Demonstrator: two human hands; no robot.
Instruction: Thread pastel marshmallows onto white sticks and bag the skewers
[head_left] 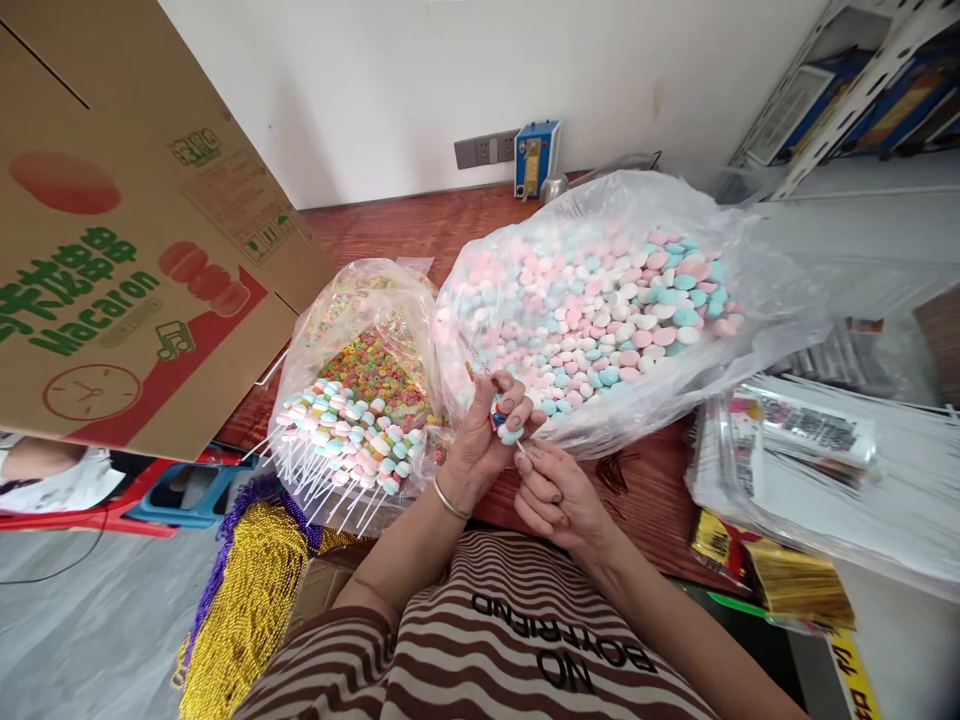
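Observation:
My left hand (480, 440) is closed around a small stack of candy, with a pale blue and white marshmallow (511, 436) at its lower end. A red and blue piece (496, 413) shows between the thumb and fingers. A thin white stick (520, 448) runs from the marshmallow to my right hand (559, 492), whose thumb and fingers pinch it. Beyond both hands lies a large clear bag (480, 265) of loose pink, white and blue marshmallows (645, 325). On the left, finished-looking marshmallow skewers (345, 430) rest across an opened bag of colourful ring-shaped pieces (382, 360).
A big cardboard box (150, 110) stands at the left. Packs of white sticks (900, 480) and gold twist ties (799, 585) lie at the right. A blue device (535, 160) sits by the wall. Gold and purple bead strands (247, 570) hang at the lower left.

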